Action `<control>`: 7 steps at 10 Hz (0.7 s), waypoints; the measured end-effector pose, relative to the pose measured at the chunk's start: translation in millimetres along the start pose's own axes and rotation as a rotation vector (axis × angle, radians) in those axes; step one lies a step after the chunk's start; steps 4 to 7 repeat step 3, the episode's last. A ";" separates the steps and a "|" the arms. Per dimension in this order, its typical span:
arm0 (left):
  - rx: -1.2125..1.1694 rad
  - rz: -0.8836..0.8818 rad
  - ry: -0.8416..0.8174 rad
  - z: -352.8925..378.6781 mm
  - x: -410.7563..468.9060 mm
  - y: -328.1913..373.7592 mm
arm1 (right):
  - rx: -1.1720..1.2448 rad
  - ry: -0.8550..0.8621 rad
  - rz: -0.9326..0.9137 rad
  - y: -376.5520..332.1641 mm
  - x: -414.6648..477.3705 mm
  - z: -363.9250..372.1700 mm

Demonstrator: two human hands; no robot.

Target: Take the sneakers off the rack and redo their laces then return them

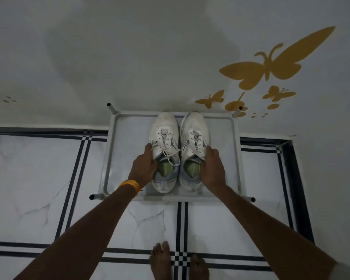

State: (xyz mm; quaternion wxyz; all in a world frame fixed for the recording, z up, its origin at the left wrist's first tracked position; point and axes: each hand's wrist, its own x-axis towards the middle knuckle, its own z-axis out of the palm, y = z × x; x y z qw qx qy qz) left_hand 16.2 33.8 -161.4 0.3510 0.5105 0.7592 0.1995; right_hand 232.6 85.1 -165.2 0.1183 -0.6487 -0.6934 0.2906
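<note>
At the frame's centre, the left hand and right hand each clasp a sneaker's outer side on the rack, apparently either lifting or returning the pair; I can't tell which.

No text, label, brand name or number can be read anywhere in the head view. The two white sneakers on the rack show no logo or lettering that can be made out; their uppers, tongues and green insoles look plain at this distance and in this dim light. The yellow shapes on the wall are butterfly decals, pictures only, with no words. The tiled floor carries only dark line patterns, and the orange bangle on the wrist bears no visible marking.
</note>
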 end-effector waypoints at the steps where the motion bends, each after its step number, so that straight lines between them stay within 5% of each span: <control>1: -0.036 -0.021 -0.005 4.8 1.1 -2.6 | 0.001 -0.039 -0.035 5.8 9.1 2.1; 3: 0.248 -0.154 -0.148 -21.6 -7.4 13.1 | -0.071 -0.243 -0.004 -7.6 -4.4 -28.2; 7: 0.248 -0.154 -0.148 -21.6 -7.4 13.1 | -0.071 -0.243 -0.004 -7.6 -4.4 -28.2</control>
